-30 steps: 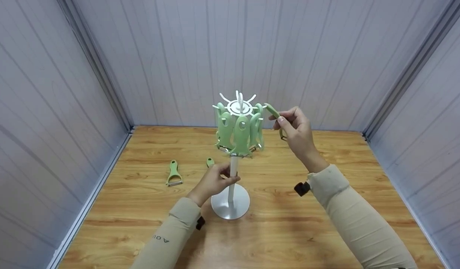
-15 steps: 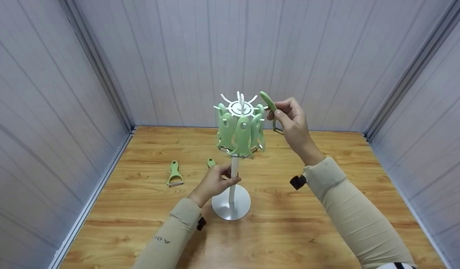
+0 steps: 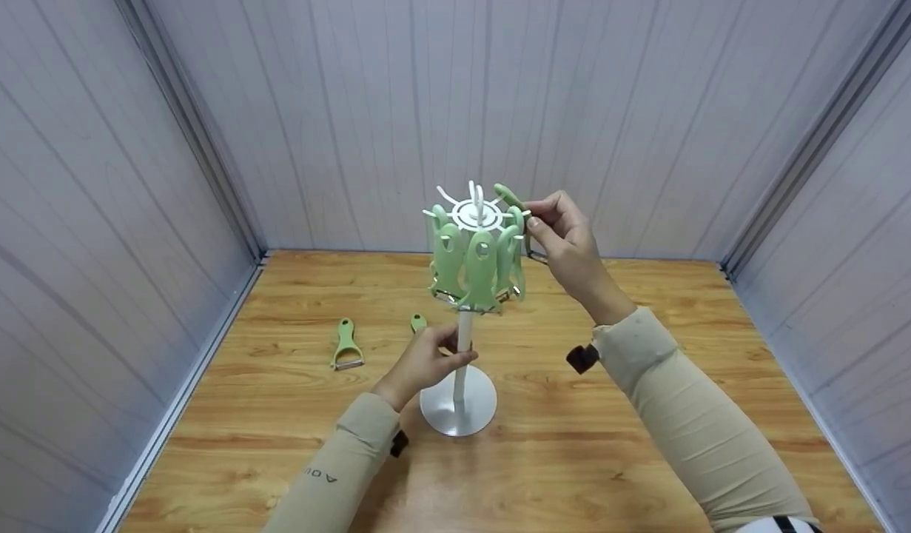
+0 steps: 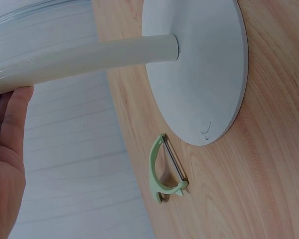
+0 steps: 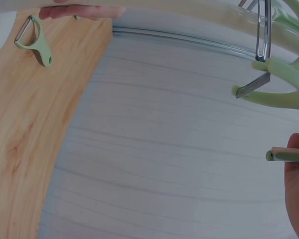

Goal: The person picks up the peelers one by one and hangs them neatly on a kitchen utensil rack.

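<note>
A white hook stand (image 3: pixel 476 215) rises from a round base (image 3: pixel 476 407), with several green peelers (image 3: pixel 481 270) hanging from its hooks. My left hand (image 3: pixel 423 361) grips the stand's pole (image 4: pixel 104 56) below the hanging peelers. On the stand's right side, my right hand (image 3: pixel 570 248) pinches another green peeler (image 3: pixel 508 195) by its handle. That handle's upper end is tilted toward a hook at the back right; whether it touches the hook cannot be told. In the right wrist view, only the end of the held peeler (image 5: pixel 289 155) shows, below a hanging peeler (image 5: pixel 279 98).
Two loose green peelers lie on the wooden table (image 3: pixel 610 429) left of the stand: one in full view (image 3: pixel 345 345), the other peeler (image 3: pixel 418 321) partly behind my left hand. Pale panel walls (image 3: pixel 337 126) enclose the table at the back and sides.
My right hand has moved left with its peeler, whose handle end first rose and then came in over the stand's right rear hooks. My left hand stays on the pole.
</note>
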A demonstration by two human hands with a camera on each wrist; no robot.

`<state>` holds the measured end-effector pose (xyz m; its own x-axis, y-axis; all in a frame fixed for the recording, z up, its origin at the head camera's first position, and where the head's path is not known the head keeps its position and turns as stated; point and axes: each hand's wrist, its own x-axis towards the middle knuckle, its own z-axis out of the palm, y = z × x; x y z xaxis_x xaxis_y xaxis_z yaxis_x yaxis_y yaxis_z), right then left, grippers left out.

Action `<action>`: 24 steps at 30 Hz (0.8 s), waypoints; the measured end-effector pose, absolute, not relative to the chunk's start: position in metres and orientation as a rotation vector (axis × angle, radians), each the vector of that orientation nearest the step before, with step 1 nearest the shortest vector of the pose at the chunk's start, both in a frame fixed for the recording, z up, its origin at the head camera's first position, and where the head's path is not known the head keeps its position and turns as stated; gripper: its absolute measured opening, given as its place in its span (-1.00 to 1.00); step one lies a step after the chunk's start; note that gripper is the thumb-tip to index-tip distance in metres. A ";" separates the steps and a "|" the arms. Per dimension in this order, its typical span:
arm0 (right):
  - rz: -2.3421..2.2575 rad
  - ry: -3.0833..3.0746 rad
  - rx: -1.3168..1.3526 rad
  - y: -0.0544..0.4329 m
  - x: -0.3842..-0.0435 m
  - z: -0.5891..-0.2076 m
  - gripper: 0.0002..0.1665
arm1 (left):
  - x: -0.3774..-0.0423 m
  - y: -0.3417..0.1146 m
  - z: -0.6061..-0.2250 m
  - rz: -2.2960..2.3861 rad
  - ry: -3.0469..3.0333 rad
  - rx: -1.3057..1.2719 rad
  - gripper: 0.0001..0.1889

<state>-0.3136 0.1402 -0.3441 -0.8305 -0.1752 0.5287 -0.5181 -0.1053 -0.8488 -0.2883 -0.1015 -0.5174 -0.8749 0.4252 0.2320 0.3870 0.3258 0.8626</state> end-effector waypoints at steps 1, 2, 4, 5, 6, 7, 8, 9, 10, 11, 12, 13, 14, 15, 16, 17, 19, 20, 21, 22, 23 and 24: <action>2.033 -1.919 0.775 0.140 -0.313 -0.344 -0.82 | -0.288 -0.101 -0.518 1.630 2.526 0.774 -0.87; 2.038 -1.922 0.783 0.140 -0.312 -0.345 -0.82 | -0.288 -0.101 -0.518 1.631 2.523 0.768 -0.87; 2.043 -1.928 0.799 0.140 -0.311 -0.345 -0.82 | -0.288 -0.101 -0.518 1.631 2.520 0.761 -0.87; 2.037 -1.933 0.811 0.141 -0.311 -0.346 -0.82 | -0.288 -0.101 -0.517 1.630 2.521 0.763 -0.87; 2.028 -1.939 0.825 0.142 -0.310 -0.346 -0.81 | -0.289 -0.101 -0.517 1.628 2.520 0.762 -0.87; 2.023 -1.940 0.840 0.142 -0.310 -0.347 -0.81 | -0.289 -0.101 -0.517 1.627 2.520 0.763 -0.87; 2.014 -1.941 0.858 0.143 -0.310 -0.347 -0.80 | -0.289 -0.101 -0.517 1.624 2.519 0.759 -0.88; 2.004 -1.941 0.874 0.143 -0.309 -0.348 -0.79 | -0.289 -0.101 -0.516 1.623 2.520 0.761 -0.88; 1.995 -1.940 0.889 0.143 -0.309 -0.348 -0.78 | -0.289 -0.101 -0.516 1.620 2.520 0.758 -0.88; 1.986 -1.937 0.903 0.144 -0.309 -0.348 -0.77 | -0.289 -0.101 -0.516 1.619 2.520 0.756 -0.88; 1.980 -1.935 0.915 0.144 -0.309 -0.348 -0.75 | -0.290 -0.101 -0.516 1.618 2.519 0.755 -0.88; 1.978 -1.933 0.928 0.144 -0.309 -0.349 -0.73 | -0.290 -0.101 -0.517 1.617 2.521 0.755 -0.89; 1.976 -1.933 0.938 0.145 -0.308 -0.349 -0.72 | -0.290 -0.101 -0.517 1.616 2.521 0.755 -0.89; 1.979 -1.934 0.948 0.145 -0.308 -0.350 -0.71 | -0.290 -0.101 -0.517 1.617 2.522 0.758 -0.90; 1.985 -1.934 0.958 0.146 -0.307 -0.351 -0.71 | -0.291 -0.101 -0.517 1.617 2.523 0.762 -0.90; 1.991 -1.933 0.971 0.146 -0.307 -0.351 -0.71 | -0.291 -0.101 -0.517 1.616 2.524 0.765 -0.90; 2.003 -1.930 0.990 0.147 -0.306 -0.353 -0.72 | -0.290 -0.101 -0.516 1.613 2.529 0.768 -0.90; 2.006 -1.930 0.996 0.148 -0.305 -0.354 -0.73 | -0.290 -0.101 -0.516 1.612 2.530 0.767 -0.90; 2.005 -1.930 0.998 0.148 -0.304 -0.354 -0.73 | -0.290 -0.101 -0.515 1.611 2.533 0.763 -0.90; 2.003 -1.930 0.998 0.149 -0.304 -0.355 -0.74 | -0.290 -0.101 -0.515 1.610 2.535 0.759 -0.90; 1.999 -1.931 0.994 0.149 -0.303 -0.355 -0.73 | -0.289 -0.102 -0.515 1.612 2.536 0.754 -0.90; 1.993 -1.931 0.986 0.149 -0.302 -0.355 -0.72 | -0.289 -0.102 -0.515 1.616 2.535 0.750 -0.90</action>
<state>-0.3025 0.1487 -0.3555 -0.7587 -0.3028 0.5768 -0.5670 -0.1289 -0.8136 -0.2894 -0.1019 -0.5147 -0.8819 0.4187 0.2165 0.3731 0.3392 0.8636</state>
